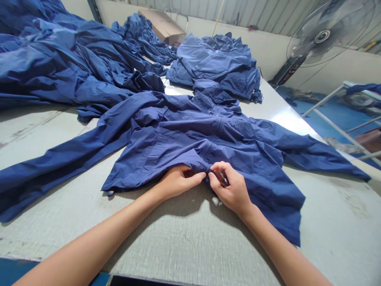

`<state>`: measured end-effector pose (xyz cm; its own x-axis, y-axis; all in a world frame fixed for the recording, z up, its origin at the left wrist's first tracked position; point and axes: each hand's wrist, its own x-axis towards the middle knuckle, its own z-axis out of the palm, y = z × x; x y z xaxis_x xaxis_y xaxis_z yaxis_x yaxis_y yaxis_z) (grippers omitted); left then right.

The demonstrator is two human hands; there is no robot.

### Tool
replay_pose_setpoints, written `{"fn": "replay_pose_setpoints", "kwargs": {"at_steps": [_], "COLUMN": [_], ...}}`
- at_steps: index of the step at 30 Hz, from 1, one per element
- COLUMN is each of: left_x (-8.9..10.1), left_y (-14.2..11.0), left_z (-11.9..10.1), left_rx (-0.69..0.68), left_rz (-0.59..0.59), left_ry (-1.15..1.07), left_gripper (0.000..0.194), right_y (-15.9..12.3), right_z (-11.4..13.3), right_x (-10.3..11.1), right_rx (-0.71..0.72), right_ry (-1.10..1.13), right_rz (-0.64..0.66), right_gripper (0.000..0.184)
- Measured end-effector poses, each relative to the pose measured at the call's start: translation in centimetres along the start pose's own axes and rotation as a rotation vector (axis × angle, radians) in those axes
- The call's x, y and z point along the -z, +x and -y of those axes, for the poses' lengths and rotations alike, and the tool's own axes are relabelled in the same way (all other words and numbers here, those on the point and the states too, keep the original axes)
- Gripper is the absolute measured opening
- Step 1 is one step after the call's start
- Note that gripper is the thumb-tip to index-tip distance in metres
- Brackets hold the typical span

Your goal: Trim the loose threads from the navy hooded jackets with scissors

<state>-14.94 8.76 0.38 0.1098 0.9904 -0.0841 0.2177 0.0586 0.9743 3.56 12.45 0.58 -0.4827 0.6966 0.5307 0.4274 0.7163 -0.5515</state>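
Observation:
A navy blue hooded jacket [178, 139] lies spread on the table, its sleeves out to both sides and its hem toward me. A zipper [214, 127] runs down its front. At the bottom of that zipper, my left hand [180, 182] grips the hem, thumb on top and fingers under the cloth. Close beside it, my right hand [230, 186] pinches the hem at the zipper's lower end between thumb and fingers. The hem is lifted slightly off the table there. Whatever small part sits between the fingertips is hidden.
A big heap of blue garments [59, 63] covers the table [166, 246] at the back left. Stacked jackets [217, 63] lie behind the spread one. A cardboard box [162, 24] stands at the back. To the right are a fan [322, 36] and a white metal rack [342, 127].

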Motion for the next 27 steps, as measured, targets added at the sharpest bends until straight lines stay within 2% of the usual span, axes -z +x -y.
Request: {"fn": "replay_pose_setpoints", "kwargs": {"at_steps": [5, 17, 23, 27], "left_x": [-0.07, -0.13, -0.03, 0.09], "left_y": [-0.09, -0.20, -0.02, 0.20], "left_z": [-0.13, -0.39, -0.06, 0.09], "left_rx": [-0.025, 0.018, -0.003, 0.002], "left_rz": [-0.004, -0.010, -0.043, -0.052], "left_ry": [0.020, 0.079, 0.060, 0.037], "left_gripper": [0.026, 0.029, 0.033, 0.030], "right_y": [-0.13, 0.04, -0.21, -0.23], "right_z": [-0.35, -0.13, -0.17, -0.02], "right_x": [-0.01, 0.05, -0.16, -0.08], "right_rx": [0.079, 0.050, 0.016, -0.024], "right_ry": [-0.051, -0.113, -0.075, -0.021], "right_rz": [0.010, 0.123, 0.094, 0.012], "right_gripper": [0.008, 0.005, 0.005, 0.004]}}
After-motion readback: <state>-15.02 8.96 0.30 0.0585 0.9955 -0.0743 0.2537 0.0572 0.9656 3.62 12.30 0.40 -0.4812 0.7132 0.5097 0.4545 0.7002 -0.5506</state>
